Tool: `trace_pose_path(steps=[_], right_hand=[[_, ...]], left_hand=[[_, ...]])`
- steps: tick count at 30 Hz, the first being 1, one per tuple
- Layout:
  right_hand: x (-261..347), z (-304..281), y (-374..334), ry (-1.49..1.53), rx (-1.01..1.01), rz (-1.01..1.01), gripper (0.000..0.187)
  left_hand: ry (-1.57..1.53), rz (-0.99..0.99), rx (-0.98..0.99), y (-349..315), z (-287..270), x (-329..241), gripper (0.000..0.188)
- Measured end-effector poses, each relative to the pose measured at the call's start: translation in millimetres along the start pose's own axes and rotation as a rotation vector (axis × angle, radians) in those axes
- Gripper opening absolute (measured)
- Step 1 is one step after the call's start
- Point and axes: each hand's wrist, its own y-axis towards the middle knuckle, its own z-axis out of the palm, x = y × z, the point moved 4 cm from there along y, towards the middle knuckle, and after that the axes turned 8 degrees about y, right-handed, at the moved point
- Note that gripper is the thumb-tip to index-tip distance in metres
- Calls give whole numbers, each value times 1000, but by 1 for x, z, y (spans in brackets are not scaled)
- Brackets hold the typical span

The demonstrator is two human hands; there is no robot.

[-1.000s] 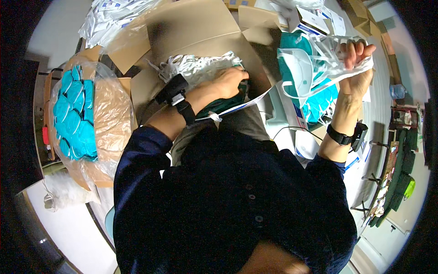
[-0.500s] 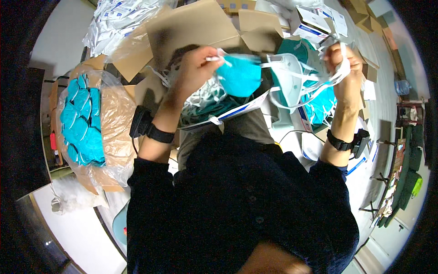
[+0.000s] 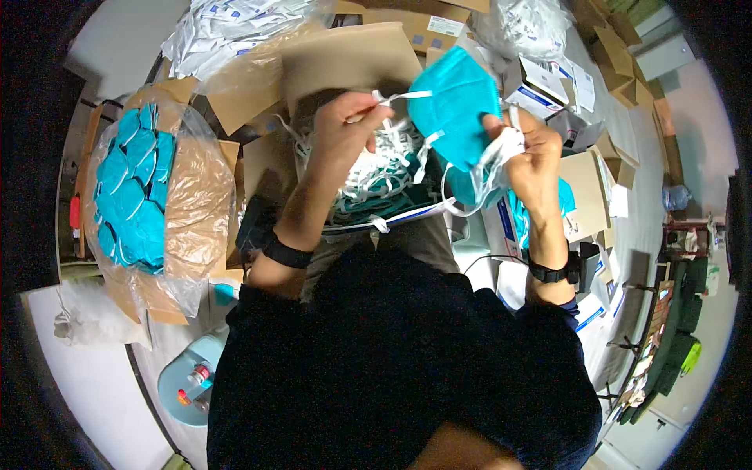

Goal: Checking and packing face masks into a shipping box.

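A teal face mask (image 3: 454, 98) is held up in front of me, opened flat and tilted. My left hand (image 3: 345, 125) pinches its white strap (image 3: 411, 95), which is pulled taut at the left. My right hand (image 3: 534, 157) is closed on the mask's lower right edge, its thumb on the teal face. A bunch of white straps (image 3: 495, 163) gathers in the same hand, and another teal mask (image 3: 468, 188) hangs below it. Under both hands is an open box (image 3: 411, 213) at my lap, filled with tangled white straps (image 3: 384, 168) and teal masks.
At left, a plastic-lined carton (image 3: 200, 227) holds stacked teal masks (image 3: 133, 188). White packets (image 3: 235, 31) are piled at the far left. Right of my lap, another box (image 3: 501, 227) contains teal masks. Small white boxes (image 3: 535, 90) and cartons stand at the far right. A light-blue stool (image 3: 176, 384) carries a bottle.
My right hand has moved left and taken hold of the teal mask's edge. The mask has risen and turned, and its strap is now stretched from my left hand.
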Motion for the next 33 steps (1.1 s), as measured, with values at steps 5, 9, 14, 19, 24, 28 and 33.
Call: trace_pose_path(steps=[5, 9, 14, 19, 24, 28, 33], right_hand=[[9, 0, 14, 28, 27, 5, 27], [13, 7, 19, 88, 68, 68, 28], [-11, -2, 25, 270, -92, 158, 12], [-20, 2, 29, 243, -82, 231, 18], [-26, 6, 29, 260, -70, 294, 29], [-53, -19, 34, 180, -17, 219, 30], [-72, -22, 32, 77, 37, 222, 21]], left_hand=[[106, 265, -40, -8, -10, -24, 48], [71, 249, 68, -4, 0, -25, 31], [-133, 95, 147, -4, 8, -19, 17], [-216, 36, 268, -21, 22, -30, 21], [-255, 7, 324, -25, 24, -27, 22], [-414, 113, 288, -27, -19, -22, 21], [-575, 195, 182, -29, -73, -25, 23]])
